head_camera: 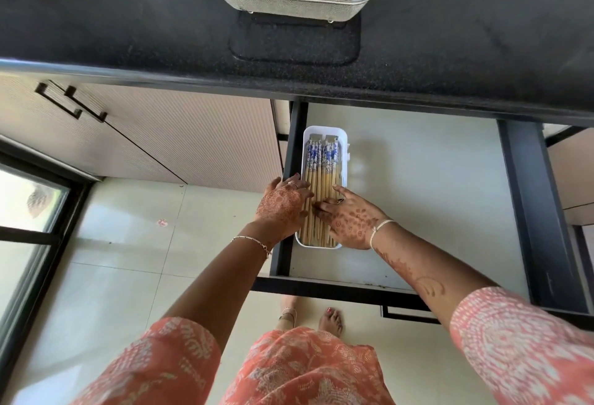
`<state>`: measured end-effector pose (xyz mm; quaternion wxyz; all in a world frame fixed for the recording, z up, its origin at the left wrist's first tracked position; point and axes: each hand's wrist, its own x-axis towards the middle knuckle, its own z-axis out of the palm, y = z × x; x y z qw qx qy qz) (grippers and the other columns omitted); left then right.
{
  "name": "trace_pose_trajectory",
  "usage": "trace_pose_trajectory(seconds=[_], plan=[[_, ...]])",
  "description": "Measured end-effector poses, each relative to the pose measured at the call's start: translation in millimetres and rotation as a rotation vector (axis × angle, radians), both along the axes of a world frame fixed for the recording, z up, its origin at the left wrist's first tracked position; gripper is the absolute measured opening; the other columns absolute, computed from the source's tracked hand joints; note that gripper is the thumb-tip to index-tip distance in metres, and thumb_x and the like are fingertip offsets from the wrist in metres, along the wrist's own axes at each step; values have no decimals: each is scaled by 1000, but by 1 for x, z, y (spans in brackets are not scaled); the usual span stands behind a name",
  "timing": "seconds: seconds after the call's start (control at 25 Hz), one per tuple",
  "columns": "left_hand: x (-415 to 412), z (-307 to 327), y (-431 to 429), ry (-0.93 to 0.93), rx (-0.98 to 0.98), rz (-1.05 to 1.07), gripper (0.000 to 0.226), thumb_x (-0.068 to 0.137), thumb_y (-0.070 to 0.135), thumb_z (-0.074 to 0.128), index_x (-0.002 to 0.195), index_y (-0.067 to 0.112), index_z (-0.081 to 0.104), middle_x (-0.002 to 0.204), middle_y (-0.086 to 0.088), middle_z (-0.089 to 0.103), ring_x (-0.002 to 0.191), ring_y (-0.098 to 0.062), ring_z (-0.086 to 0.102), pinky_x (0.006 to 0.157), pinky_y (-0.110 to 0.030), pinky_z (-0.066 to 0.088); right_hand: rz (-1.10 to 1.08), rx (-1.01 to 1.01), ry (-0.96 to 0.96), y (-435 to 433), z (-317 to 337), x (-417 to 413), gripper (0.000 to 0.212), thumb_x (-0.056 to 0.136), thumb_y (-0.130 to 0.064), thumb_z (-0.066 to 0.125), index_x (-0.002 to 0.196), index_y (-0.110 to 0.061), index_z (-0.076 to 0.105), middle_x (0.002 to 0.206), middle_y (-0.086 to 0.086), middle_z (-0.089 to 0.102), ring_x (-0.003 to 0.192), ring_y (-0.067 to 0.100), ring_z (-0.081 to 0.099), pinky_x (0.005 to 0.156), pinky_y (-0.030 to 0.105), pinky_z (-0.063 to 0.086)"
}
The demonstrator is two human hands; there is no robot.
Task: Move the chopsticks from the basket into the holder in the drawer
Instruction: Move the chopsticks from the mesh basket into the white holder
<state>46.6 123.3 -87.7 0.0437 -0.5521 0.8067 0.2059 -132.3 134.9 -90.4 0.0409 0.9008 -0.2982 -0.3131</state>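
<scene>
Several wooden chopsticks (321, 176) with blue-and-white patterned tops lie side by side in a white rectangular holder (322, 131) at the left side of the pulled-out drawer (418, 199). My left hand (283, 203) rests on the holder's left edge, fingers spread against the chopsticks. My right hand (348, 219) lies flat over the lower part of the chopsticks, fingers extended and touching them. Neither hand grips anything. On the dark counter above stands the metal mesh basket (291, 2), with nothing visible inside it.
The basket sits on a dark mat (294, 44) on the black countertop (128, 35). The drawer has dark metal sides (540, 211) and a pale floor. Closed cabinet doors (160, 137) are to the left, and tiled floor lies below with my feet (331, 321).
</scene>
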Motion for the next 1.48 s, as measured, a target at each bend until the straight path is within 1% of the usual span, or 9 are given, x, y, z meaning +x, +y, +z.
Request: trace_pose_trajectory(seconds=[0.24,0.4,0.52,0.68,0.96,1.16,1.28,1.36,1.48], plan=[[1,2,0,-3,1,-16,47,92,25,58,138,24,52,153,4,39,148,-16,18,120,-41,5,30,-16,-25,0,-8,-3,59,99,-43,20,153,-19,15,159,2,23,145,20,27,119,54,-4],[1,1,0,0,-2,-21,47,91,24,59,138,24,52,153,4,39,148,-16,19,120,-40,5,2,-34,-36,-1,-8,-5,60,99,-43,22,153,-20,16,160,2,20,145,19,26,119,55,-3],[1,1,-1,18,19,-11,47,91,23,60,137,24,52,153,4,39,148,-16,18,121,-41,4,21,-34,-17,-1,-9,-6,60,99,-44,19,153,-19,13,162,3,16,147,19,23,119,55,-5],[2,1,-1,21,19,-14,47,91,22,59,137,24,53,152,4,40,148,-16,19,121,-42,5,32,-72,12,-1,-10,-4,62,98,-45,16,154,-17,12,162,4,15,147,20,23,116,57,-12],[-1,5,3,10,18,-18,48,91,22,59,139,25,51,152,4,41,148,-17,20,120,-40,3,4,-157,41,4,-5,-2,67,98,-48,14,153,-10,8,162,10,14,149,24,13,115,58,-13],[-3,10,6,4,23,-16,48,92,22,58,139,23,50,153,3,38,148,-16,20,120,-39,3,2,-141,60,7,-1,-3,66,97,-47,15,153,-10,16,160,11,21,149,25,17,115,59,-9],[-3,13,8,4,8,-19,48,92,20,57,140,23,49,154,2,37,147,-17,20,120,-39,4,3,-142,37,9,-2,-3,67,97,-47,16,153,-10,13,161,11,18,149,26,15,115,59,-10],[-3,13,9,3,3,-13,48,92,20,57,140,23,49,154,3,37,148,-17,20,120,-39,5,12,-109,-8,11,-3,-2,65,98,-46,17,153,-13,13,160,9,19,149,25,15,116,58,-10],[-3,12,8,-3,17,-10,48,93,20,57,140,23,49,154,3,36,148,-16,18,120,-38,3,-9,-26,-50,12,-3,-2,61,98,-43,19,153,-17,13,159,6,22,148,24,18,118,56,-5]])
